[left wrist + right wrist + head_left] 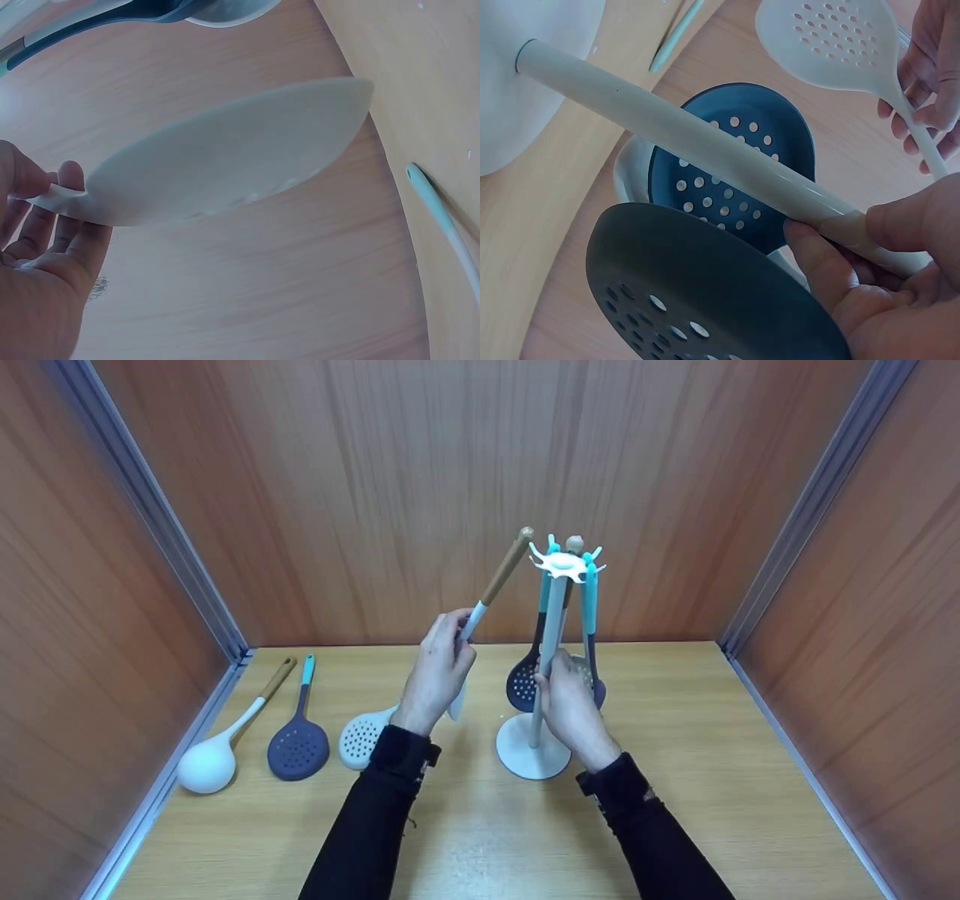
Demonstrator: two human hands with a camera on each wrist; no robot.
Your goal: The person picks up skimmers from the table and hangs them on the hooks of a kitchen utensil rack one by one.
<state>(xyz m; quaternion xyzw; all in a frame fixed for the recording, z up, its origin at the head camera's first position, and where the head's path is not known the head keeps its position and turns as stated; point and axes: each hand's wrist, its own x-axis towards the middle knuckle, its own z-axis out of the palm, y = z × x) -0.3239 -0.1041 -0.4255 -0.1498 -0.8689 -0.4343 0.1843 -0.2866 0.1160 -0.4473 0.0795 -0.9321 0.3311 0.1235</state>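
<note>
My left hand (439,671) pinches the white neck of a slotted turner, whose wooden handle (508,566) slants up toward the rack top. Its white, perforated head (832,41) points down, mostly behind that hand in the head view; the left wrist view catches it nearly edge-on (232,154). My right hand (574,709) grips the pole (553,619) of a white utensil rack, fingers and thumb round it. From the hooked top (562,562) hang a dark skimmer (521,682) with a turquoise handle, another dark, turquoise-handled utensil (590,600), and a wooden-handled one partly hidden behind the pole.
On the table's left lie a white ladle (206,765) with a wooden handle, a dark slotted turner (298,746) and a white skimmer (361,741), partly covered by the left forearm. The rack's round base (517,757) stands on the table. Wood-grain panels (450,472) enclose three sides.
</note>
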